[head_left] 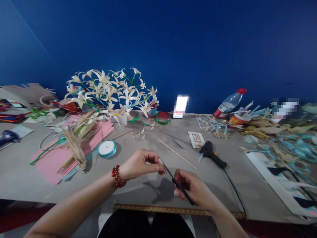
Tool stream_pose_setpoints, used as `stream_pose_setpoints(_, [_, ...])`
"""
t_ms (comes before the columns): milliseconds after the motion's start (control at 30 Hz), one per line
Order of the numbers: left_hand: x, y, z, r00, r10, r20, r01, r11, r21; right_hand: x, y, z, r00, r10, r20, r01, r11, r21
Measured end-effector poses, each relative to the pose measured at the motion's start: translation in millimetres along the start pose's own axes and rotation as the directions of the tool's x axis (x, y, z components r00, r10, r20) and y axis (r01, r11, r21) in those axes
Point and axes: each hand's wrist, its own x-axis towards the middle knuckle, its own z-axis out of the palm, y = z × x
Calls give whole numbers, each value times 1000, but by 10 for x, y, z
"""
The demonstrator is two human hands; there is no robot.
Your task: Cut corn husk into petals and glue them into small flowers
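My left hand (146,162), with a red bead bracelet (117,177) on its wrist, is closed in a pinch. Between its fingertips shows a small pale piece (160,161), which looks like a bit of dried husk. My right hand (189,186) is closed around dark-handled scissors (182,190), seen nearly edge-on. Their thin blades point up and left, and the tip reaches the pale piece; whether they touch it I cannot make out. Both hands are above the grey table (138,188), near its front edge.
White husk flowers (106,89) stand at the back left. Husk strips lie on pink paper (49,165) beside a ribbon spool (107,149). A thin stick (177,153) lies beyond my hands. Rightward are a corded glue gun (213,155), a tilted bottle (228,104) and a power strip (269,178).
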Motion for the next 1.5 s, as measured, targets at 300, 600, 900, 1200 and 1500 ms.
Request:
stream_pose_setpoints(300, [4,6,-11,1000,-20,20,20,999,-33,5,16,-5,1000,12,-8,-12,1000,-17])
stream_pose_setpoints(600, [7,-8,-22,999,-21,26,23,998,-55,15,32,2,1000,1,-24,-2,1000,-26])
stream_pose_setpoints(900, [9,-24,-30,999,-41,32,44,996,-77,33,66,6,1000,1,-13,-2,998,-59])
stream_pose_setpoints(1200, [18,-29,-44,998,-46,37,48,997,-55,45,110,2,999,16,-39,-18,999,-44])
stream_pose_setpoints(1500, [31,30,-4,995,-7,104,-21,964,265,192,-116,50,960,-91,-263,136,978,156])
